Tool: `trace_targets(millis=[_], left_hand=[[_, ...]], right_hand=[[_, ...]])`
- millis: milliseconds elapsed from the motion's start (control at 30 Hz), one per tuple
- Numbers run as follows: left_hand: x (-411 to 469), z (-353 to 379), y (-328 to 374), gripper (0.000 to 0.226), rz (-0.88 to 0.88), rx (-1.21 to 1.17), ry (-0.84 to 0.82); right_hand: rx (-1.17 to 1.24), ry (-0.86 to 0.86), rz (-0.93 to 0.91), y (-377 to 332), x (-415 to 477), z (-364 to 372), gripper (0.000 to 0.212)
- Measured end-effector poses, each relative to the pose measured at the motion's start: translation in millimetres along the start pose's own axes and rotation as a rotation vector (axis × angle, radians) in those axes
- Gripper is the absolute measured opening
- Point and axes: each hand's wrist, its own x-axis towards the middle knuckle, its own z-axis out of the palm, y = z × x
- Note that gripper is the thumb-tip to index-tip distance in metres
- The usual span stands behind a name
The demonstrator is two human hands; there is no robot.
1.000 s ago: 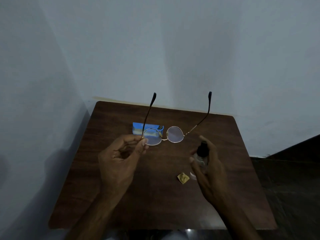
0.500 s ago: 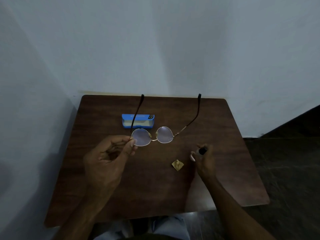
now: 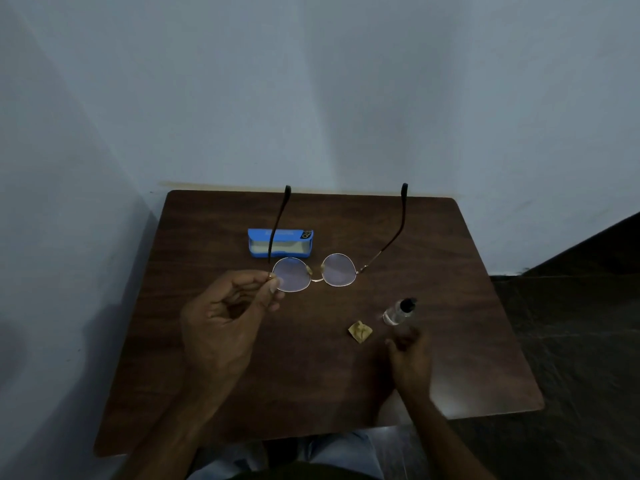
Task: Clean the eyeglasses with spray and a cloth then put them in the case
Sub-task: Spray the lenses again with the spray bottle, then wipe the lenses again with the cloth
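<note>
Left hand (image 3: 225,327) pinches the glasses (image 3: 339,270) at the left hinge, thumb and forefinger closed on it. The glasses are held over the table (image 3: 311,393) middle, arms unfolded. Right hand (image 3: 410,358) is blurred, fingers loosely curled, empty. Spray bottle (image 3: 398,311) stands just beyond it toward the right edge. Crumpled cloth (image 3: 360,332) lies beside the bottle. Blue case (image 3: 294,245) sits near the far edge.

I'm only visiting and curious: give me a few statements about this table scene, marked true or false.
1. The left hand pinches the eyeglasses by one corner. True.
2. The right hand holds the spray bottle. False: the bottle sits on the table, and that hand holds nothing.
3. The cloth lies on the table near the bottle. True.
4. The eyeglasses are inside the blue case. False: they are outside the case, arms unfolded.
</note>
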Motion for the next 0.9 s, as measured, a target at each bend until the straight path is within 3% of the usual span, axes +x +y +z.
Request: trace_targets(millis=[133, 267, 367, 500, 533, 633, 733, 833, 900], left_hand=[[2, -2, -5, 0.014, -0.035, -0.022, 0.008], [2, 1, -4, 0.012, -0.061, -0.072, -0.014], [2, 3, 1, 0.013, -0.043, -0.075, -0.033], [3, 1, 6, 0.018, -0.008, -0.072, -0.026], [4, -2, 5, 0.017, 0.003, -0.053, -0.021], [7, -10, 4, 0.015, 0.024, 0.001, 0.006], [9, -16, 7, 0.017, 0.042, 0.012, 0.052], [9, -19, 10, 0.017, 0.113, 0.071, 0.079], [8, -18, 11, 0.019, 0.154, 0.110, 0.088]], right_hand=[[-0.238, -0.127, -0.283, -1, -32, 16, 0.020], [-0.406, -0.207, -0.365, -21, -6, 35, 0.036], [-0.595, -0.284, -0.380, -34, 9, 43, 0.033], [-0.538, -0.356, -0.392, -50, 0, 37, 0.005], [-0.444, -0.354, -0.395, -60, -8, 32, 0.008], [-0.085, -0.209, -0.507, -119, -50, -3, 0.004], [0.116, -0.005, -0.746, -196, -98, -62, 0.018], [0.067, 0.126, -0.930, -246, -112, -91, 0.020], [-0.002, 0.141, -0.926, -266, -107, -89, 0.022]])
